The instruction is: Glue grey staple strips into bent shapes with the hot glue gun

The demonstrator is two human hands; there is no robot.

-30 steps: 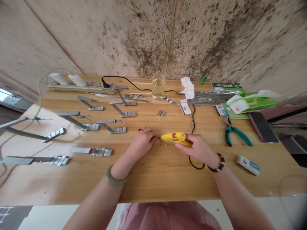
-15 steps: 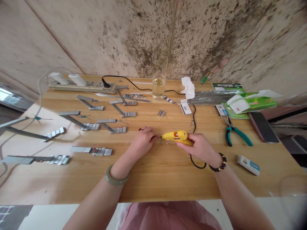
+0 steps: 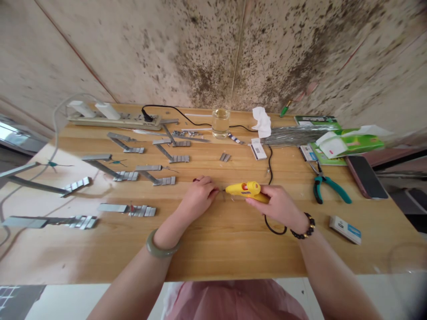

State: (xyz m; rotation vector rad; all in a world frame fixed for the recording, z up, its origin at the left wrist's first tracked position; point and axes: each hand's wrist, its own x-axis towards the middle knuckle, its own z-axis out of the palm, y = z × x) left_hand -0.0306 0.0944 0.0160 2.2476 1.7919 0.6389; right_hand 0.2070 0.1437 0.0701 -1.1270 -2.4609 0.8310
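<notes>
In my right hand [image 3: 278, 204] is a yellow glue gun [image 3: 243, 189], its dark nozzle pointing left. My left hand [image 3: 199, 195] rests on the wooden table with thumb and fingers pinched together, right by the nozzle tip. What the pinch holds is too small to make out. A thin dark piece shows just below the nozzle. Small grey strips [image 3: 225, 157] lie beyond the hands. Left of my left hand stand several grey folded pieces, among them one bent piece [image 3: 155, 174] and one flat piece [image 3: 142, 210].
A glass of yellowish liquid [image 3: 220, 121] stands at the back, near a power strip [image 3: 116, 119]. To the right lie a wire bundle [image 3: 296, 135], pliers [image 3: 328, 186], a phone [image 3: 367, 176], a tissue pack [image 3: 356, 141] and a small box [image 3: 345, 230]. The gun's black cord [image 3: 270, 164] loops behind my right hand.
</notes>
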